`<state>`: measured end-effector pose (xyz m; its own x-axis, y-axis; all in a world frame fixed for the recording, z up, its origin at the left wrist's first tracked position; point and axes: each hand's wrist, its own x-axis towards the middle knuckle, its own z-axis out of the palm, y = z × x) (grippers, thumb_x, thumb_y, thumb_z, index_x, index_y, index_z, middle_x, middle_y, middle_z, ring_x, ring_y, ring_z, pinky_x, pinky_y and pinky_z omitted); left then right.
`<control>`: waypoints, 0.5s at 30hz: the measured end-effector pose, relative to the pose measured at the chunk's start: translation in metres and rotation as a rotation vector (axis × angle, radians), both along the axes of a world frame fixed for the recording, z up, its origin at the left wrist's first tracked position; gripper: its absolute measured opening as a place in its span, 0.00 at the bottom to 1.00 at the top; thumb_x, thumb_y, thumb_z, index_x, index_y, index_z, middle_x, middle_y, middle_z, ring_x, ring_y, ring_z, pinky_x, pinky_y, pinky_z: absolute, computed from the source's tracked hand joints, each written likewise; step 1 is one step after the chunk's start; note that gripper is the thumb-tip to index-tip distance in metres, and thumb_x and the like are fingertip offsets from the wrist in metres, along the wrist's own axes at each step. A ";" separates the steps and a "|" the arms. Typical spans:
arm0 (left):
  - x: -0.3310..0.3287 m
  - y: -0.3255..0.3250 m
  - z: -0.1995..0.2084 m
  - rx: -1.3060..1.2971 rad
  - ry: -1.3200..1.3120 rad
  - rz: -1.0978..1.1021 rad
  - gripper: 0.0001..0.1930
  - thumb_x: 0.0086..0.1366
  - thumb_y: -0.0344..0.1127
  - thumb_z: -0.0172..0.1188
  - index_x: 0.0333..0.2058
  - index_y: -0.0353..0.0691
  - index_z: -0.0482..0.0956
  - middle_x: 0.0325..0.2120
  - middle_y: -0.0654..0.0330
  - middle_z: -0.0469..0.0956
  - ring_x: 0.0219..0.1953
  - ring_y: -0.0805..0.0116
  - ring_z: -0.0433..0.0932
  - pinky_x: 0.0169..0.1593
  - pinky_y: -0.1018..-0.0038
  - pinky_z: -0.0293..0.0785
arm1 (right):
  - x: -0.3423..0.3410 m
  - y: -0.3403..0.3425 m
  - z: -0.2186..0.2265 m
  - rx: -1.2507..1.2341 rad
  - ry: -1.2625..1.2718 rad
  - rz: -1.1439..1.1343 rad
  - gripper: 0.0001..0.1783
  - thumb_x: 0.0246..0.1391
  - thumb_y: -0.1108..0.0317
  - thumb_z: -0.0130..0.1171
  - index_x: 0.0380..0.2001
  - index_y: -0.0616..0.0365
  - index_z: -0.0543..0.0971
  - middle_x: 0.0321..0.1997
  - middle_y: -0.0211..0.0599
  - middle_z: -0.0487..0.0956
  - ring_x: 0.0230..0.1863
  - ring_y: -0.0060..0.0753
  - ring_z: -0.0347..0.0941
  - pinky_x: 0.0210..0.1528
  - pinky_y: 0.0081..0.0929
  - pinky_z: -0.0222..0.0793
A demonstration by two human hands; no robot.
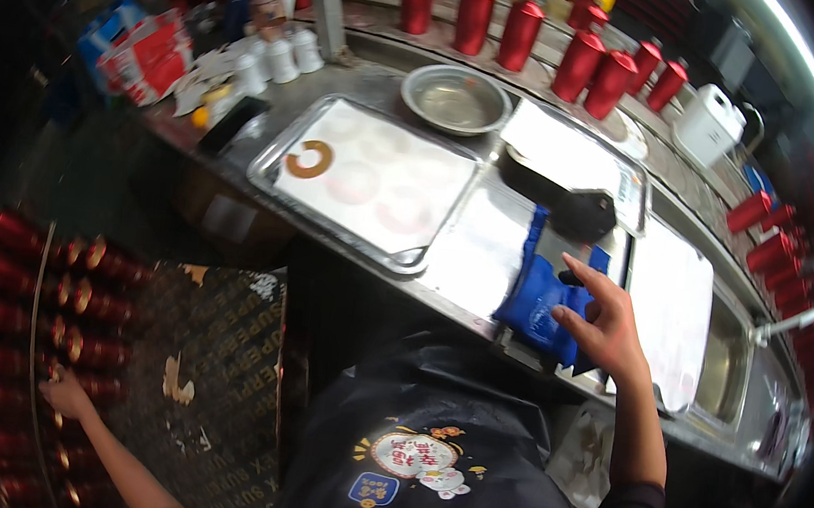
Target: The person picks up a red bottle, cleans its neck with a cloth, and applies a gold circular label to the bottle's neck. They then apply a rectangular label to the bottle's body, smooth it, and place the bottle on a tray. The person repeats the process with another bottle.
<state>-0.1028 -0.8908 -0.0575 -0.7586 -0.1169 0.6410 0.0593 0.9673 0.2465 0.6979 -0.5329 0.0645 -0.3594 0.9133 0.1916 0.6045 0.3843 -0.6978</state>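
Far out on the left, my left hand (67,395) is at the rows of red metal bottles (4,313), which lie on their sides. Its fingers are closed at the end of one bottle; the exact grip is small in view. Over the steel worktop, my right hand (611,329) is open, thumb and forefinger apart, with nothing between them. Just beneath and left of it is a fixture wrapped in blue cloth or plastic (539,307). Behind that fixture sits a dark faceted block (584,215).
A steel tray (414,257) lined with white paper holds a brown open ring (309,159). Beyond it stand a round metal bowl (456,100), upright red bottles (474,19) and a white jug (709,126). A sink (722,375) with a tap lies right. Brown printed cardboard (213,372) borders the bottles.
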 end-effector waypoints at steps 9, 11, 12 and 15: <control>0.367 0.380 0.027 0.539 -0.694 -1.713 0.09 0.64 0.28 0.67 0.42 0.35 0.79 0.35 0.61 0.83 0.34 0.77 0.79 0.38 0.79 0.75 | 0.061 0.017 -0.019 0.057 0.133 -0.338 0.23 0.51 0.75 0.68 0.53 0.59 0.81 0.40 0.27 0.83 0.20 0.08 0.55 0.22 0.13 0.52; 0.450 0.441 0.042 0.452 -0.696 -2.013 0.13 0.64 0.28 0.64 0.47 0.36 0.80 0.34 0.55 0.84 0.37 0.69 0.83 0.36 0.74 0.76 | 0.072 0.019 -0.012 0.053 0.068 -0.398 0.22 0.51 0.75 0.68 0.52 0.59 0.82 0.39 0.26 0.83 0.20 0.08 0.55 0.22 0.13 0.51; 0.482 0.473 0.048 0.410 -0.723 -2.099 0.11 0.64 0.29 0.63 0.45 0.33 0.79 0.35 0.53 0.84 0.39 0.66 0.84 0.37 0.72 0.76 | 0.076 0.022 -0.007 0.014 0.075 -0.436 0.21 0.52 0.75 0.68 0.51 0.60 0.83 0.38 0.25 0.82 0.20 0.07 0.54 0.22 0.13 0.50; 0.542 0.569 0.057 0.266 -1.071 -1.864 0.10 0.63 0.30 0.62 0.40 0.30 0.74 0.36 0.51 0.84 0.42 0.60 0.84 0.41 0.67 0.79 | 0.081 0.039 0.014 0.052 0.068 -0.416 0.17 0.49 0.74 0.69 0.45 0.60 0.84 0.36 0.32 0.84 0.19 0.13 0.57 0.22 0.15 0.54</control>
<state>0.4392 -0.3216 -0.0006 -0.0333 0.9938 0.1065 0.4242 -0.0825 0.9018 0.7792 -0.4936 0.0782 0.0530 0.9664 0.2517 0.6689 0.1528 -0.7275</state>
